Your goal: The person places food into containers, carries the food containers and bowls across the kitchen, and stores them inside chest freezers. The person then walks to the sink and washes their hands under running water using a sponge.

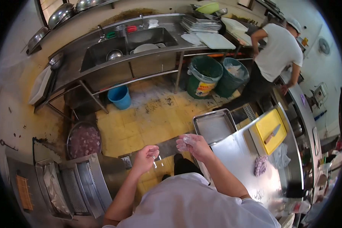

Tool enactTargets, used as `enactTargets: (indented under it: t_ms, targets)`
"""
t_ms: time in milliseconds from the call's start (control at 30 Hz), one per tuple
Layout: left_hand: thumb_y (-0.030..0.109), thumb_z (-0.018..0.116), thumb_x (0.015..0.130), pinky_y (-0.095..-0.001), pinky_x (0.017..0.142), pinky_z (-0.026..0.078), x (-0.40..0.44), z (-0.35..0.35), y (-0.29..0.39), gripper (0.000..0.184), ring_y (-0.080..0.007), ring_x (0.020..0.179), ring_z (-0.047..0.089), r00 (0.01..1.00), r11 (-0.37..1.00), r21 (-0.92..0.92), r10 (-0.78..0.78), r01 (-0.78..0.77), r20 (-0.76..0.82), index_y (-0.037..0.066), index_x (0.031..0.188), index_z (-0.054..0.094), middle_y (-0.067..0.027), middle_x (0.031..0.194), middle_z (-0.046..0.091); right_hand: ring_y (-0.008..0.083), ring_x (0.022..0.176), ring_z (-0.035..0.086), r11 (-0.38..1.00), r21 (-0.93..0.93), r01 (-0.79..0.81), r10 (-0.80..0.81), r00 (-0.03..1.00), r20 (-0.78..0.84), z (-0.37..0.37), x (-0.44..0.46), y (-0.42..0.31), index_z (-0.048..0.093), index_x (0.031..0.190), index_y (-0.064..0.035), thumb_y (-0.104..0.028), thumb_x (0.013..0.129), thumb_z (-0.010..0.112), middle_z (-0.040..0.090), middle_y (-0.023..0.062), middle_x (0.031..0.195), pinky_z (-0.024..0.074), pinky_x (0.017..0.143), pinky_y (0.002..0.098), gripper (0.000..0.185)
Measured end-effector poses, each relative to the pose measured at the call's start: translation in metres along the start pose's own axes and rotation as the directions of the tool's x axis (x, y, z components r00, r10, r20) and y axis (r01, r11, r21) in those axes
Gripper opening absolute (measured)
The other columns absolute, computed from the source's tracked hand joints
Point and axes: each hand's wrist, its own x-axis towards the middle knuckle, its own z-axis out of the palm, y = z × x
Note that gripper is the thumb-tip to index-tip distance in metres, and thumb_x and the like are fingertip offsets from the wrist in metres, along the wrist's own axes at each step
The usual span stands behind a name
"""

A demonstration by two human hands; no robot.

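Observation:
Over the floor in front of my body, my left hand (146, 158) is raised with its fingers loosely curled, and no held object shows in it. Small white streaks, like drops or bits, hang in the air just beside and below its fingertips. My right hand (195, 146) is a little higher, its fingers slightly bent and apart, with a pale, wet-looking coating on them. The two hands do not touch. Closest to the right hand is an empty-looking metal tray (215, 126) at the corner of the steel worktable (231, 155).
A yellow cutting board (265, 124) with a knife (272, 133) and a crumpled cloth (260, 166) lie right. A basin (84, 140) of pinkish chunks stands left. Ahead are a double sink (152, 37), blue bucket (119, 97) and green bins (203, 77). A co-worker (279, 49) leans at the right.

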Motion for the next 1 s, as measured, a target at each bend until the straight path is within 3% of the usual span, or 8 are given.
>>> enactTargets:
  t_ms: [133,167,267,533,733,833,1000]
  targets:
    - [0.007,0.07,0.095,-0.0304,0.086,0.056,0.069,-0.012,0.005,0.025,-0.0165,0.096,0.069,0.999,0.998,0.062,0.029,-0.028,-0.023,-0.002,0.117,0.064,-0.0119,0.107,0.072,0.022,0.08,0.069,0.993,-0.117,0.001,-0.002,1.0,-0.017,-0.009,0.074,-0.018,0.062,0.116,0.0051,-0.008,0.099,0.061,0.069,0.0139,0.097,0.0577,0.07,0.0327,0.021]
    - [0.009,0.07,0.095,-0.0317,0.085,0.057,0.092,-0.011,0.014,0.027,-0.0184,0.095,0.07,0.998,0.994,0.092,0.055,-0.054,-0.008,-0.002,0.118,0.064,-0.0135,0.108,0.073,0.0189,0.073,0.067,0.981,-0.194,0.012,-0.024,0.998,-0.062,-0.003,0.091,-0.03,0.064,0.109,0.0041,-0.007,0.098,0.063,0.069,0.0112,0.089,0.0554,0.065,0.0306,0.016]
    - [0.008,0.069,0.095,-0.0317,0.087,0.055,0.167,-0.005,0.061,0.026,-0.0164,0.095,0.068,1.0,0.974,0.227,0.002,-0.005,0.015,-0.002,0.119,0.063,-0.0113,0.106,0.071,0.0163,0.071,0.066,0.941,-0.333,0.059,-0.076,0.996,-0.039,-0.001,0.157,-0.061,0.067,0.105,0.0048,-0.01,0.096,0.067,0.068,0.0091,0.085,0.0556,0.064,0.0285,0.017]
    - [0.007,0.069,0.094,-0.0318,0.083,0.056,0.371,-0.049,0.098,0.025,-0.0169,0.092,0.069,0.997,0.921,0.386,-0.075,0.058,0.029,0.0,0.118,0.065,-0.0097,0.103,0.072,0.0112,0.067,0.062,0.918,-0.37,0.146,-0.144,0.989,0.032,0.004,0.368,-0.151,0.069,0.1,0.003,-0.012,0.095,0.066,0.067,0.0051,0.078,0.0504,0.06,0.027,0.016]
    - [0.005,0.067,0.095,-0.0314,0.086,0.055,0.48,-0.099,0.132,0.022,-0.0148,0.094,0.068,0.994,0.944,0.322,-0.047,0.076,-0.097,-0.001,0.117,0.065,-0.0095,0.105,0.073,0.0125,0.072,0.063,0.793,-0.546,0.27,-0.182,0.96,0.21,0.053,0.498,-0.246,0.068,0.103,0.003,-0.007,0.095,0.066,0.067,0.0055,0.08,0.0517,0.065,0.0288,0.013]
    - [0.005,0.066,0.096,-0.0306,0.088,0.054,0.545,-0.125,0.128,0.02,-0.0137,0.096,0.067,0.99,0.977,0.213,0.034,-0.003,-0.139,-0.001,0.116,0.066,-0.0087,0.106,0.073,0.0124,0.072,0.063,0.717,-0.6,0.355,-0.24,0.934,0.266,0.085,0.562,-0.3,0.068,0.105,0.004,-0.006,0.095,0.066,0.067,0.0058,0.082,0.0517,0.064,0.0287,0.015]
    - [0.008,0.068,0.095,-0.03,0.084,0.055,0.667,-0.17,0.119,0.022,-0.0144,0.09,0.068,0.981,0.998,0.055,0.038,-0.028,-0.191,-0.002,0.115,0.067,-0.0094,0.101,0.074,0.0145,0.074,0.065,0.78,-0.545,0.307,-0.207,0.949,0.238,0.124,0.716,-0.364,0.065,0.111,0.0048,-0.006,0.094,0.064,0.069,0.009,0.089,0.0543,0.064,0.0291,0.02]
